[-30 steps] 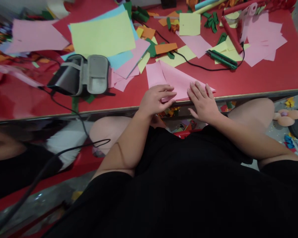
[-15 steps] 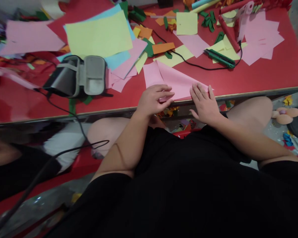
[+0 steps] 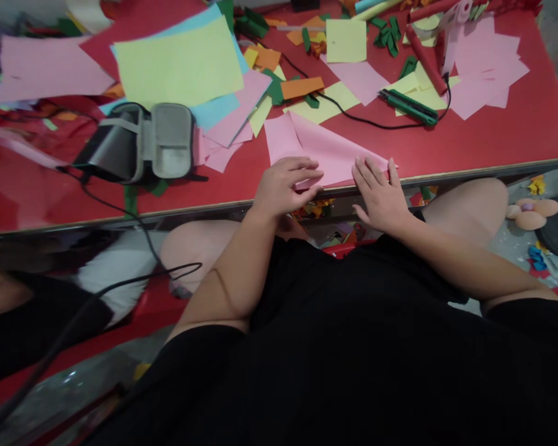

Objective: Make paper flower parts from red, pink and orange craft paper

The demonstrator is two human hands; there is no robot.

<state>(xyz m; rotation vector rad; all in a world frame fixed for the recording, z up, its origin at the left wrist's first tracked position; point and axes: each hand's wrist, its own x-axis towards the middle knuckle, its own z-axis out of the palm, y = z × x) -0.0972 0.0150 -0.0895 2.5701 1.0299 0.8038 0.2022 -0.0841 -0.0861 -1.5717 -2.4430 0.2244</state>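
Head camera: You sit at a red table (image 3: 474, 139), both bare hands at its near edge; the whole scene lies slightly farther left in the frame than a second ago.
Pink sheet (image 3: 332, 142): Folded, it rests on the table right in front of you, at the near edge, its flap narrowing to a point on the right. The fold looks the same as in the earlier frames; your hands hide part of it.
Left hand (image 3: 283, 184): Your left hand arches over the sheet's near left part, fingers curved, thumb apart from them with pink paper showing between. Its place over the sheet is unchanged; whether the fingertips press down, you cannot tell from here.
Right hand (image 3: 380, 195): Your right hand lies flat on the flap, a little closer to the pointed corner than a second ago. The little finger stands apart from the others, and the thumb spreads away past the table edge.
Green cutter (image 3: 408, 108): It lies beyond the sheet to your right, unmoved, near the pink glue gun (image 3: 454, 37) and its black cable (image 3: 376, 124).
Open case (image 3: 172, 139): It rests to your left, unmoved, below a large pale yellow sheet (image 3: 181, 62).
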